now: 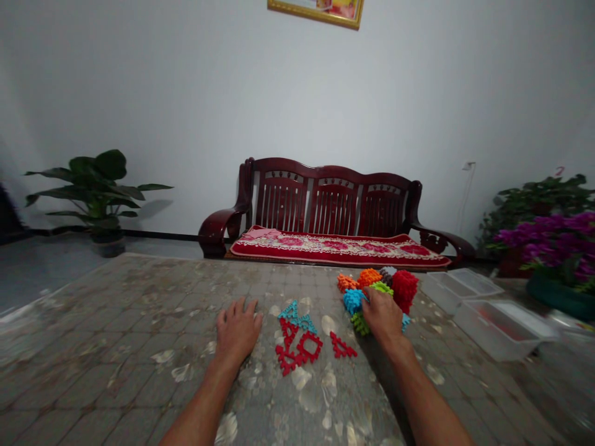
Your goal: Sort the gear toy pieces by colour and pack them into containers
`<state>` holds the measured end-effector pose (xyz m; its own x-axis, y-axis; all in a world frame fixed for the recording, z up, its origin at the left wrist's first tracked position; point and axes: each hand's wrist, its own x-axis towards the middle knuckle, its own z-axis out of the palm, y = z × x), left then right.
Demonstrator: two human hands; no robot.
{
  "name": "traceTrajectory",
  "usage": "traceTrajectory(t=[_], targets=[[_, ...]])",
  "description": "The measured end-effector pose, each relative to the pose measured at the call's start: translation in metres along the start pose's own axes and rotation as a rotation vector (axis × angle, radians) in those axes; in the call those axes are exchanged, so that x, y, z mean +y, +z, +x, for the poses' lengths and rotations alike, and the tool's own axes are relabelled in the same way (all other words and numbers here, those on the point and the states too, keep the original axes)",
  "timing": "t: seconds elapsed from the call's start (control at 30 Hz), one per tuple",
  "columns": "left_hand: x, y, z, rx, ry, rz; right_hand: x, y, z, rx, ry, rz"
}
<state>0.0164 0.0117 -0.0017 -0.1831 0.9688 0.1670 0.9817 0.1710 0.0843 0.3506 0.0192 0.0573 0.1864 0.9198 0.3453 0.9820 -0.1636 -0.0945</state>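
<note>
- Left hand is lying spread open on the surface
- Right hand is touching the pile's blue stack, can't tell if it's gripping
- Red-teal shape is sitting between them
- Hasty tug could be toppling the red stack

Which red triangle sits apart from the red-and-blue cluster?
The lone red triangle between the cluster and the right hand; tablecloth shows around it, while the others sit within the cluster.
</note>
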Motion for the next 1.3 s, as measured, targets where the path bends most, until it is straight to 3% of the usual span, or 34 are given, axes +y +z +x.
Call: traceTrajectory(t=[0.13,0.3,0.5,0.77,1.03,1.17,1.3], targets=[[0.0,-0.002,-0.001,0.017,0.004,-0.009,-0.018,0.006,-0.008,0.044,-0.136,0.153],[0.0,0.0,-0.001,0.031,0.003,-0.036,-0.061,0.019,-0.03,-0.16,-0.296,0.377],[-0.001,0.003,0.0,0.026,0.006,-0.04,-0.084,0.03,-0.043,-0.281,-0.425,0.399],[0.002,-0.007,-0.003,0.002,0.009,-0.007,-0.085,0.044,-0.041,-0.285,-0.52,0.453],[-0.001,-0.001,0.001,-0.003,0.012,-0.002,-0.08,0.042,-0.046,-0.159,-0.426,0.51],[0.0,-0.001,0.001,0.007,0.007,0.001,-0.069,0.032,-0.042,-0.045,-0.35,0.539],[0.002,-0.007,-0.001,-0.011,0.01,0.005,-0.052,0.027,-0.041,-0.025,-0.333,0.526]])
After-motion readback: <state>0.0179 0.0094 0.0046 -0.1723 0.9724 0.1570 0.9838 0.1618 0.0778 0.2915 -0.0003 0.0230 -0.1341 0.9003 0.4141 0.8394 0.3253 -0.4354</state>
